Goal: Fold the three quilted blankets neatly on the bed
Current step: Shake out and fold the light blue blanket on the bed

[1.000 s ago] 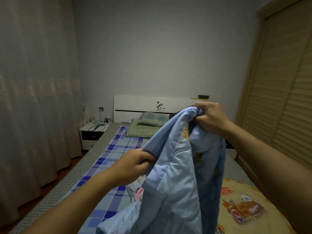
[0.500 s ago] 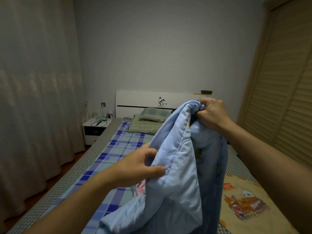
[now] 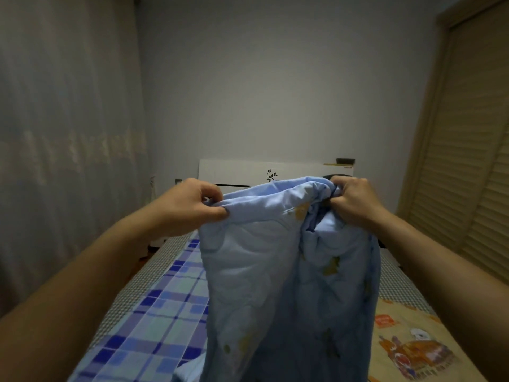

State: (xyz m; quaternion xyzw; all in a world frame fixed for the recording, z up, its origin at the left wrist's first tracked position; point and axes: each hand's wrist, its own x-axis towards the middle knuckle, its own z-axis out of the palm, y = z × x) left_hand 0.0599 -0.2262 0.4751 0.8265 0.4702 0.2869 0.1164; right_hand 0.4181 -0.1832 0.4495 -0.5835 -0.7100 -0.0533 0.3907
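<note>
Nearest the viewer, a light blue quilted blanket (image 3: 289, 285) with small yellow motifs hangs in the air above the bed (image 3: 132, 288), its lower part draping out of view at the bottom edge. Beneath it on the left lies a blue-and-green checked blanket (image 3: 154, 321), spread flat on the bed; on the right lies a cream blanket with a cartoon print (image 3: 407, 346), also flat. Both forearms reach forward and slightly upward, well apart, to the hanging blanket's top edge. The left hand (image 3: 192, 206) pinches the left upper corner between curled fingers and thumb, knuckles upward. The right hand (image 3: 355, 201) grips a bunched gather of fabric at the right upper corner, fingers curled tightly round it. The edge between the two hands runs nearly level with a shallow rise. Beyond the hands stands a white headboard (image 3: 248, 170) with a small dark leaf motif, against a plain wall. A curtain (image 3: 63, 133) fills the left side; a slatted wardrobe door (image 3: 473, 161) fills the right.
</note>
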